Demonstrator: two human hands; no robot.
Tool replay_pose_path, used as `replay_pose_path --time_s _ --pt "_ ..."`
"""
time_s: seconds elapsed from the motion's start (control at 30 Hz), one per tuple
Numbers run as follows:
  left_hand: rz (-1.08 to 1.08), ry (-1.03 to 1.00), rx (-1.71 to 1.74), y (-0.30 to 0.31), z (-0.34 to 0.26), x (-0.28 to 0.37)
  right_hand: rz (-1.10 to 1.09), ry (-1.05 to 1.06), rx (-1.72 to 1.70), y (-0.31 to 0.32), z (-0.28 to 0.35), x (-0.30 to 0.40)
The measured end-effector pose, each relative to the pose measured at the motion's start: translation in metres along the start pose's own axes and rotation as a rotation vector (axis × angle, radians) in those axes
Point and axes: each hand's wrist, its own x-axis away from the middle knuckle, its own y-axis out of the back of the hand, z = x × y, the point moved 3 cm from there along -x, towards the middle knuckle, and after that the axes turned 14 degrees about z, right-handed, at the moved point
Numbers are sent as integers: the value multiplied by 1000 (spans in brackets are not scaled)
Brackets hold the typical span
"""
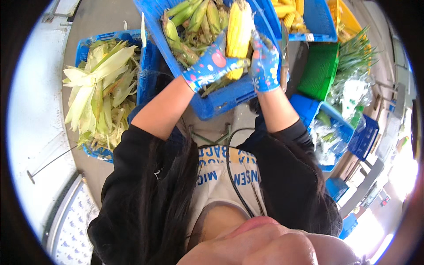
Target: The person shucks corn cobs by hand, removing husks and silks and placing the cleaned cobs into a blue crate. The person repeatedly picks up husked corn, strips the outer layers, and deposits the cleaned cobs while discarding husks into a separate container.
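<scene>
A husked yellow ear of corn (239,31) is held upright in the view over a blue plastic crate (222,99). My left hand (215,64), in a blue patterned glove, grips its lower part, with the thumb across the front. On the ear's right side, my right hand (266,66) in a matching glove has its fingers against the edge; its fingertips are partly hidden. Several unhusked green ears (198,20) lie inside the crate beneath. Beside my right hand, a knife (284,59) with a wooden handle lies along the crate's right side.
To the left stands a blue crate (143,73) heaped with stripped corn husks (99,82). Husked ears (289,13) fill another blue crate (319,23) at upper right. Further right are a green crate (319,71), leafy greens (356,56) and a light-blue crate (344,127) with bagged vegetables.
</scene>
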Motion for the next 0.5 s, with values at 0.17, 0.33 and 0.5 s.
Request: replay_pose_path --time_s 0.17,0.33,0.5 --pt "-144 76 318 31 16 -4 215 -219 -415 16 35 -5" --pt "-119 139 -345 58 16 -4 353 267 1104 32 67 -15" --pt "455 189 -787 42 2 18 483 480 1645 26 43 -4"
